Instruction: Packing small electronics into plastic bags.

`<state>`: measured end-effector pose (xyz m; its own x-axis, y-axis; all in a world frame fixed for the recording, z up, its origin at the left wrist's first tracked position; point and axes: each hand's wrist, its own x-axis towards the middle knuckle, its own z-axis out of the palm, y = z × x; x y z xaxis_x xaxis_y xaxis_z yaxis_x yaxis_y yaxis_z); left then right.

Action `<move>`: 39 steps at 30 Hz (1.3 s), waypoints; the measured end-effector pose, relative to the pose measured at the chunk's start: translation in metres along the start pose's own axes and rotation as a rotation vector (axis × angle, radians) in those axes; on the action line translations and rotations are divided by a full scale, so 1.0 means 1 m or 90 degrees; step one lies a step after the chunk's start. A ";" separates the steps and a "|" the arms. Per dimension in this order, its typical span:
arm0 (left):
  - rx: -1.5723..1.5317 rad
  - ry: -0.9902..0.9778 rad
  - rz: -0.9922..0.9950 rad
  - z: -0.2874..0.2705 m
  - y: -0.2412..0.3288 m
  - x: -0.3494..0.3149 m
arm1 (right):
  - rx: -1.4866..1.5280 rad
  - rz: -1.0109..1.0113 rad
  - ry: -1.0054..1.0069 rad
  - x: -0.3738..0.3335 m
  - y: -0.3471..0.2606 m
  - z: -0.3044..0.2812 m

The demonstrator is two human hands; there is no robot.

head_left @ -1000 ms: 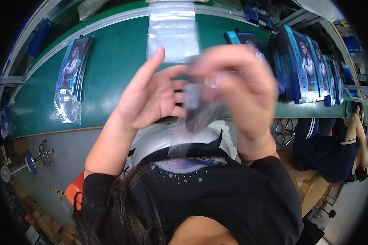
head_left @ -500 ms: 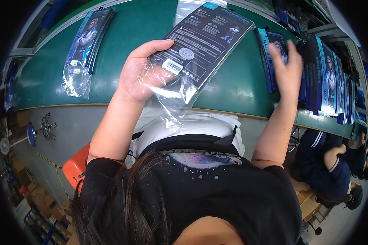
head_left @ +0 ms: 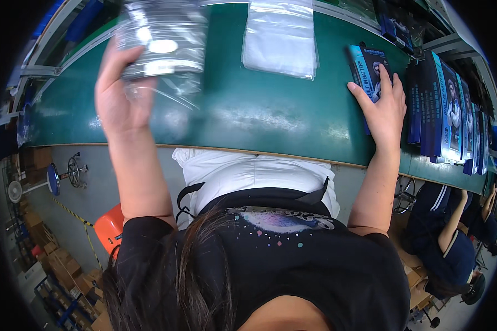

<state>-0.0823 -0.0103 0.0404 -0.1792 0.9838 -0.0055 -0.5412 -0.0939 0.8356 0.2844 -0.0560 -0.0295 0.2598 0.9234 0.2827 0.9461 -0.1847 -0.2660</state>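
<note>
My left hand is closed on a flat dark box in a clear plastic bag, over the far left of the green table; motion blurs the box. The loose end of the bag hangs past my fingers. At the right, my right hand reaches over a flat dark-blue box with a picture of a person on it. Its fingers are spread on the box, thumb on the left side. A pile of clear plastic bags lies at the far middle of the table.
Several similar blue boxes stand in a row at the right of the green table. More packages lie by the far right rail. An orange chair is at my left; another person sits at the right.
My left hand has carried the bagged box from the middle to the far left, uncovering the pile of bags. My right hand has come down onto the box at the right.
</note>
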 end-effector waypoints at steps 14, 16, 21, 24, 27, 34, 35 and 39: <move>1.013 -0.095 0.574 -0.042 -0.017 0.020 | 0.081 -0.039 0.015 0.011 -0.002 -0.001; 1.033 -0.217 0.520 -0.006 -0.043 0.001 | 0.131 -0.044 0.035 0.007 0.004 -0.001; 0.921 -0.539 0.542 0.019 -0.105 0.000 | 0.280 -0.086 0.121 -0.009 -0.017 -0.020; 0.985 -0.502 0.494 0.016 -0.098 0.001 | 0.662 0.000 0.048 -0.014 -0.026 -0.022; 0.950 -0.473 0.502 0.017 -0.102 0.004 | 1.011 0.035 -0.227 -0.009 -0.008 -0.024; 0.639 -0.394 0.480 0.019 -0.114 0.015 | 1.382 0.215 -0.741 -0.014 -0.026 0.007; 0.631 -0.408 0.490 0.020 -0.112 0.019 | 1.381 0.241 -0.709 -0.021 -0.033 0.007; 0.561 -0.452 0.329 0.015 -0.098 0.017 | 1.251 0.203 -0.682 -0.025 -0.087 -0.004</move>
<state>-0.0198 0.0180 -0.0330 0.4250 0.7530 0.5024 0.2460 -0.6302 0.7365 0.1963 -0.0641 -0.0100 -0.4882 0.8492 -0.2014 -0.5663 -0.4837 -0.6673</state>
